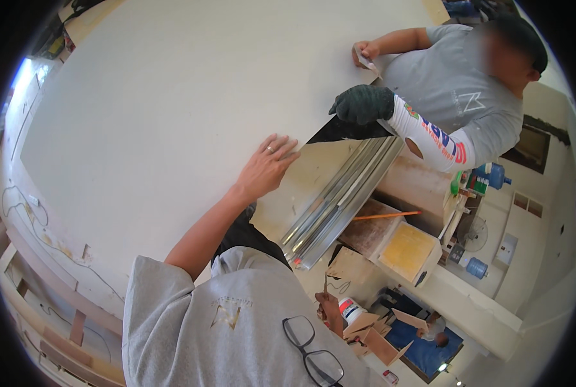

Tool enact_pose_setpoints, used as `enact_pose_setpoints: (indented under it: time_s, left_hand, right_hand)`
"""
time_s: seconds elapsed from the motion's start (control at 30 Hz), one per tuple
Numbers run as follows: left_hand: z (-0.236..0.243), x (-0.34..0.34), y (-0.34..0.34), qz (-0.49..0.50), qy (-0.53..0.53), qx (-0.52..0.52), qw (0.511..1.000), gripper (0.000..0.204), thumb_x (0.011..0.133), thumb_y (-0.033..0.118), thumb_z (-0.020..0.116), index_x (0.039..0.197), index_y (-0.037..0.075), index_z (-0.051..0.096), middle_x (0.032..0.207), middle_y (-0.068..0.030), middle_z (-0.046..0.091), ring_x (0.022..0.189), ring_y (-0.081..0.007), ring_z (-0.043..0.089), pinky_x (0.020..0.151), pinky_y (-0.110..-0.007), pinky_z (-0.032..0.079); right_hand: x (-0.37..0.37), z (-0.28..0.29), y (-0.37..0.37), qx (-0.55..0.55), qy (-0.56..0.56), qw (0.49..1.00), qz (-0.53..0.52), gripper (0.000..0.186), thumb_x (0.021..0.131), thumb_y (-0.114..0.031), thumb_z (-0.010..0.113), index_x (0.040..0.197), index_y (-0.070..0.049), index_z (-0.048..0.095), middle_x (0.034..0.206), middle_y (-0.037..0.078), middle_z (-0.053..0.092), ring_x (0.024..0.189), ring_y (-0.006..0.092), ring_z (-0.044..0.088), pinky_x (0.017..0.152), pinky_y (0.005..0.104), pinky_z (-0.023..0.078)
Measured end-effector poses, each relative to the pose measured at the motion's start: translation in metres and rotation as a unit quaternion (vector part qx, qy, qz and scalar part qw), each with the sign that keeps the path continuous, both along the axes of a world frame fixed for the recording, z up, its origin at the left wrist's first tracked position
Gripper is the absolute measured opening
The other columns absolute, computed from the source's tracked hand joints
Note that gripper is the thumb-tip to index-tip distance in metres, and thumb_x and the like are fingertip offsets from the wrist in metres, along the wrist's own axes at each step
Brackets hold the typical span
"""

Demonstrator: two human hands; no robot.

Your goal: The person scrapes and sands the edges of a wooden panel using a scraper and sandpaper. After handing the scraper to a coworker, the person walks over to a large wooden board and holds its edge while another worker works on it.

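My left hand (268,166), a ring on one finger, rests flat with its fingers spread on a large white panel (152,116), near the panel's right edge. On the other side of my body, my right hand (328,311) is closed round a thin, narrow tool (325,284) that points up; its exact kind is too small to make out. Across the panel edge, a co-worker's dark-gloved hand (362,104) is at the panel's corner, above a black surface (343,131). The co-worker's bare hand (365,50) holds a flat, pale scraper-like piece (368,63).
Long metal strips (343,200) lie beside the panel, to the right of my left hand. Beyond are an orange stick (387,215), a box with a yellow top (408,250) and a white bucket (351,311). Another person (435,330) works farther off. Glasses (314,351) hang on my shirt.
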State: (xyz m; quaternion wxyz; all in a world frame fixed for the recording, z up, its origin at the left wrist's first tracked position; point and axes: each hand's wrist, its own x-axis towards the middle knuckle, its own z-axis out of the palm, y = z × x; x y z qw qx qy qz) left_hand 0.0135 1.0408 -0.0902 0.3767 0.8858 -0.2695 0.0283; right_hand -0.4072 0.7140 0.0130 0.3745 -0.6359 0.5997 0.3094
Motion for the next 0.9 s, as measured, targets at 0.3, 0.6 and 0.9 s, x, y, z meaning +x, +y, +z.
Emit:
enact_pose_setpoints:
  time_s: [0.3, 0.6, 0.9]
  left_hand:
    - [0.004, 0.005, 0.005, -0.001, 0.004, -0.015, 1.000, 0.045, 0.089, 0.005, 0.063, 0.134, 0.009, 0.065, 0.149, -0.0092, 0.055, 0.145, -0.0270, 0.044, 0.127, -0.046, 0.025]
    - [0.016, 0.015, 0.002, -0.004, 0.005, -0.004, 1.000, 0.040, 0.095, 0.010, 0.062, 0.135, 0.010, 0.065, 0.149, -0.0091, 0.056, 0.144, -0.0279, 0.044, 0.126, -0.047, 0.025]
    - [0.014, 0.018, 0.001, -0.003, 0.007, -0.005, 1.000, 0.040, 0.094, 0.009, 0.063, 0.134, 0.010, 0.065, 0.149, -0.0090, 0.056, 0.144, -0.0275, 0.044, 0.126, -0.047, 0.025]
  right_hand:
    - [0.007, 0.004, 0.013, -0.011, 0.042, 0.996, 0.072, 0.035, 0.091, -0.035, 0.075, 0.103, -0.002, 0.073, 0.061, 0.003, 0.058, 0.044, 0.0110, 0.050, 0.041, 0.0285, 0.039]
    - [-0.004, 0.005, 0.016, 0.008, -0.006, 1.000, 0.004, 0.036, 0.091, -0.033, 0.078, 0.101, 0.001, 0.070, 0.062, 0.002, 0.054, 0.050, 0.0112, 0.050, 0.046, 0.0287, 0.043]
    - [-0.002, 0.003, 0.012, 0.015, -0.016, 1.000, 0.000, 0.034, 0.091, -0.032, 0.079, 0.100, 0.000, 0.070, 0.062, 0.001, 0.055, 0.050, 0.0113, 0.051, 0.047, 0.0291, 0.045]
